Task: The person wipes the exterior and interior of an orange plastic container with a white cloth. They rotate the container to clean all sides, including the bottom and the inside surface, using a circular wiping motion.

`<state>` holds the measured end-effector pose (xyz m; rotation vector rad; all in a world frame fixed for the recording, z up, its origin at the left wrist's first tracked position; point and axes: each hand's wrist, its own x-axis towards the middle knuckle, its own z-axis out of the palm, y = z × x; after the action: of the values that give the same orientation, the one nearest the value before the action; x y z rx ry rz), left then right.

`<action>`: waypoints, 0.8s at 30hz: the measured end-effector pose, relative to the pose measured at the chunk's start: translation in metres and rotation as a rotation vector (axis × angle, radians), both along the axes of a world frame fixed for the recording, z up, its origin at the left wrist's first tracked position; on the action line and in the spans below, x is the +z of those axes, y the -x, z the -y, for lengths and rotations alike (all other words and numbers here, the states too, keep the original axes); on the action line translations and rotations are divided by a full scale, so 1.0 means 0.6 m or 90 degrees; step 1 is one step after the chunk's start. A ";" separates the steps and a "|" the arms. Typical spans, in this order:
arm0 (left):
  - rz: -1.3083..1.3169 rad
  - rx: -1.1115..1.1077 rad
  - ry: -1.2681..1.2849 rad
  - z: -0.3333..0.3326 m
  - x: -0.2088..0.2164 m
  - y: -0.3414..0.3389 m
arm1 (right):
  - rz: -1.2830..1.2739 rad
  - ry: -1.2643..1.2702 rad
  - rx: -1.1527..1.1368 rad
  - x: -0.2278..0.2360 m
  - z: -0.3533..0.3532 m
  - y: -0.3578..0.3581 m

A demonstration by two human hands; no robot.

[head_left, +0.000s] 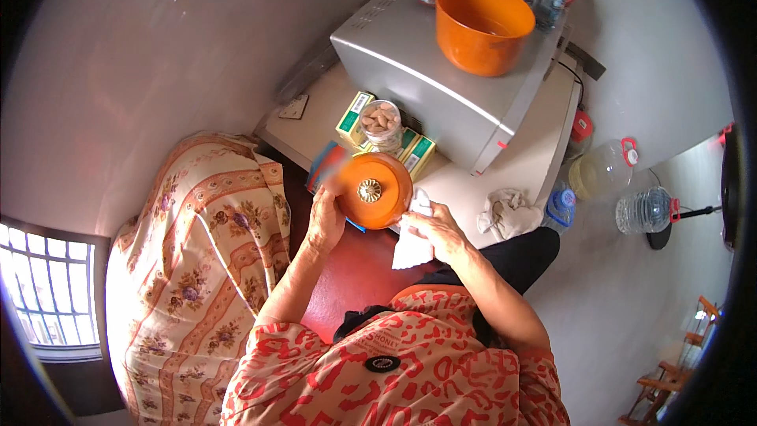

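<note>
Here we are, with the orange lid (386, 197) right at the centre of our clock, brassy knob (369, 190) facing us, held up clear of the table (307, 136). Our left hand (324, 222) has it at eight o'clock, fingers clamped on the rim, though the fingertips are blurred. At four o'clock our right hand (441, 230) pinches a white cloth (412, 248) between thumb and fingers, right against the lid's edge, the loose end hanging toward five.

So how far along are we? Lid in hand, cloth at the rim: that much is in place. Whether the rest of the lid has met the cloth, we cannot tell; nor can we see its underside. Over at one o'clock an orange bowl (479, 51) stands uncovered on the silver appliance (426, 71), well apart from our hands; the lid is not on it. At twelve, a jar of nuts (385, 142) sits among small cartons (352, 117), just beyond the lid.
</note>
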<state>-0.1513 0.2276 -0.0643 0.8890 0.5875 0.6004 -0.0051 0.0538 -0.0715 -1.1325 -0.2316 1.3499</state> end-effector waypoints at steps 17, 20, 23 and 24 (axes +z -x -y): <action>-0.148 0.043 -0.120 -0.073 -0.107 -0.004 | -0.087 0.076 -0.020 -0.104 -0.091 0.001; -0.155 0.063 -0.086 -0.067 -0.112 -0.009 | -0.076 0.102 -0.012 -0.113 -0.091 -0.003; -0.156 0.076 -0.053 -0.061 -0.100 -0.016 | -0.093 0.098 -0.010 -0.107 -0.093 -0.006; -0.164 0.073 -0.072 -0.061 -0.099 -0.017 | -0.079 0.085 -0.006 -0.119 -0.091 -0.007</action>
<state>-0.1413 0.2642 -0.1236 1.0531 0.8472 0.6317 -0.0010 0.1081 -0.1429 -1.1545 -0.0461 1.4381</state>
